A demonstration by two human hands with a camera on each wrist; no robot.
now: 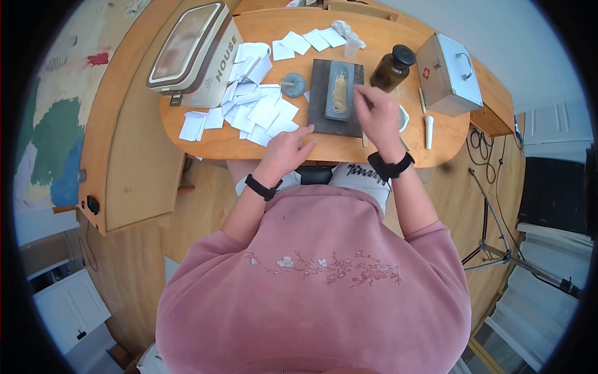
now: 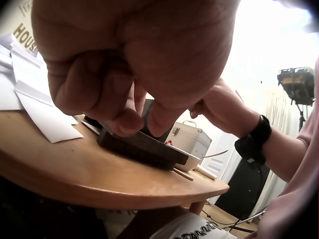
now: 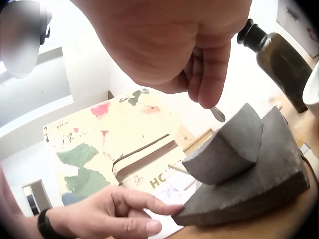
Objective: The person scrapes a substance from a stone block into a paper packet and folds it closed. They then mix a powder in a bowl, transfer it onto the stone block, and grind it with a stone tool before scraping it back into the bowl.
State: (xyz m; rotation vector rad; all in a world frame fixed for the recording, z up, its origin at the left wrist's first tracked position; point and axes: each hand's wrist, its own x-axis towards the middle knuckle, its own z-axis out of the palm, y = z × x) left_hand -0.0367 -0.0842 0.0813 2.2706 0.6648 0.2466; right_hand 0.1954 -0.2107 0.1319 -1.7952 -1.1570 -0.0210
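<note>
A grey stone trough (image 1: 351, 75) holds light brown powder (image 1: 340, 92) and stands on a dark flat slab (image 1: 317, 106). My right hand (image 1: 377, 117) is at the trough's right side, with its fingers curled in a pinch. From those fingers a small metal tool with a rounded tip (image 3: 218, 114) sticks out, close over the trough; its other end is hidden by the hand. My left hand (image 1: 286, 153) is at the slab's near left corner. Its index fingertip is right at the slab's edge in the right wrist view, with the thumb apart.
White folded papers (image 1: 265, 112) lie left of the slab, beside a round stone wheel with a wooden handle (image 1: 293, 85). A large lidded box (image 1: 218, 75) stands behind them. On the right are a brown bottle (image 1: 391, 70), a metal case (image 1: 450, 75), a white bowl (image 1: 403, 118) and a white pestle (image 1: 429, 132).
</note>
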